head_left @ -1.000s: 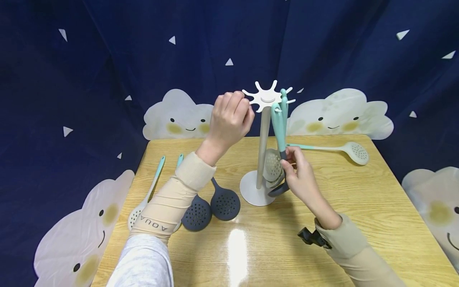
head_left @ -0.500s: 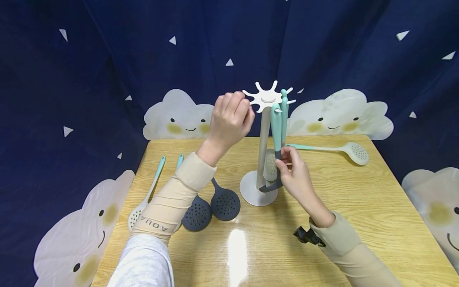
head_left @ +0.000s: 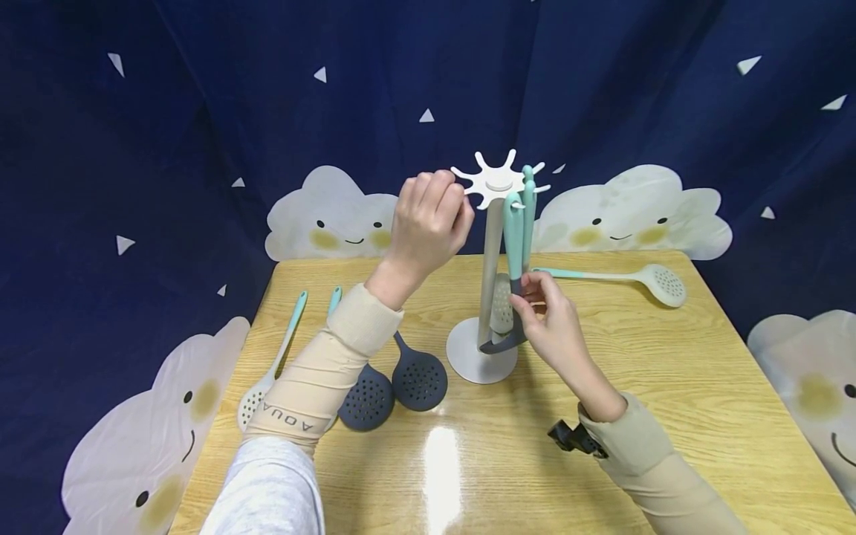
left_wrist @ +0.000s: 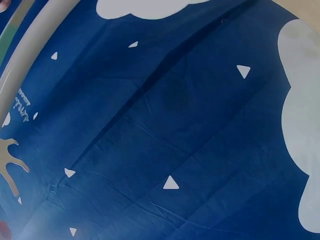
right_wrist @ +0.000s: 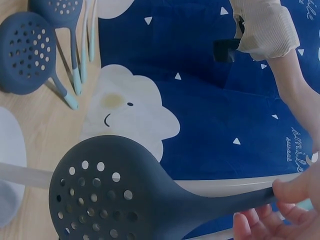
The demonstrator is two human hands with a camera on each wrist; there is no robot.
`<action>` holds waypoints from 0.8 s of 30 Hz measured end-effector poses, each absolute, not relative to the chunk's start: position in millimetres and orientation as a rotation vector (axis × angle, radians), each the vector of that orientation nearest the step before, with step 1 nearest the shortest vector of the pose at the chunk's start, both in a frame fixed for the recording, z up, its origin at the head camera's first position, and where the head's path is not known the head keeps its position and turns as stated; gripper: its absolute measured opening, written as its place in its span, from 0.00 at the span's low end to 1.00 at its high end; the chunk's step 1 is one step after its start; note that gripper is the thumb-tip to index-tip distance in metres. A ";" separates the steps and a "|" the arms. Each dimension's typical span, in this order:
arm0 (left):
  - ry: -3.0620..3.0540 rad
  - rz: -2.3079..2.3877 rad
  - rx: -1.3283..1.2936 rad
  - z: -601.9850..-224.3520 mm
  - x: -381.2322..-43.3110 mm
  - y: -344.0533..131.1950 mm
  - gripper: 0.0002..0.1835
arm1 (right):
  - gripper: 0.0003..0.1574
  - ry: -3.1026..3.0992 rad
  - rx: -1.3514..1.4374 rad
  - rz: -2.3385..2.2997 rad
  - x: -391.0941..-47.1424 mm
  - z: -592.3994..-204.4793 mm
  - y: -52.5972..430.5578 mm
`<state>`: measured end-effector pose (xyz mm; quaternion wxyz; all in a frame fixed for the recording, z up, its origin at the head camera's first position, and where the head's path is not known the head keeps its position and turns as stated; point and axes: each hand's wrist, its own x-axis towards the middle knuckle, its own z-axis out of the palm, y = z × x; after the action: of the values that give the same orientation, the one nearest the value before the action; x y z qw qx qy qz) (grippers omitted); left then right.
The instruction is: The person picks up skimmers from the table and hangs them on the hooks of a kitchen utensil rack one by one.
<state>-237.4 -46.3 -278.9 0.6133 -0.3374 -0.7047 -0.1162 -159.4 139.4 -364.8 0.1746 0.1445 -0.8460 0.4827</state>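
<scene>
A white utensil rack (head_left: 491, 253) stands on the table, its top spread into several prongs. My left hand (head_left: 428, 215) is curled at the rack's left prongs and grips one there; its fingertips are hidden. My right hand (head_left: 551, 316) pinches the neck of a dark grey skimmer (right_wrist: 110, 185), between thumb and fingers. The skimmer's teal handle (head_left: 513, 238) hangs by its end hole over a front-right prong, and its head points down toward the rack's base (head_left: 481, 364). Behind it hang more teal-handled utensils (head_left: 530, 200), with a pale perforated head (head_left: 502, 305) partly hidden.
Two dark grey skimmers (head_left: 420, 380) lie left of the rack, one partly under my left forearm. A pale skimmer (head_left: 253, 401) lies at the far left. Another pale skimmer (head_left: 665, 285) lies at the back right. A blue curtain (head_left: 428, 74) hangs behind the table.
My right hand has shifted left and swung the dark skimmer inward, so its handle hangs straighter and its head sits closer to the rack's post. The left hand stays put.
</scene>
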 end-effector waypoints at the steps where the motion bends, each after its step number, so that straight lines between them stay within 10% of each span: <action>1: -1.624 -0.268 -0.777 -278.9 -237.5 -46.4 0.04 | 0.13 -2.398 0.414 1.367 -159.1 -364.5 139.5; 24: -1.740 -0.647 -0.782 -333.4 -236.9 -45.6 0.25 | 0.19 -2.164 0.247 1.331 -177.5 -440.1 187.4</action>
<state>-236.9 -45.6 -333.4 0.5340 -0.3283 -0.7303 -0.2715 -177.5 187.4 -440.1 0.2901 0.0928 -0.8113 0.4990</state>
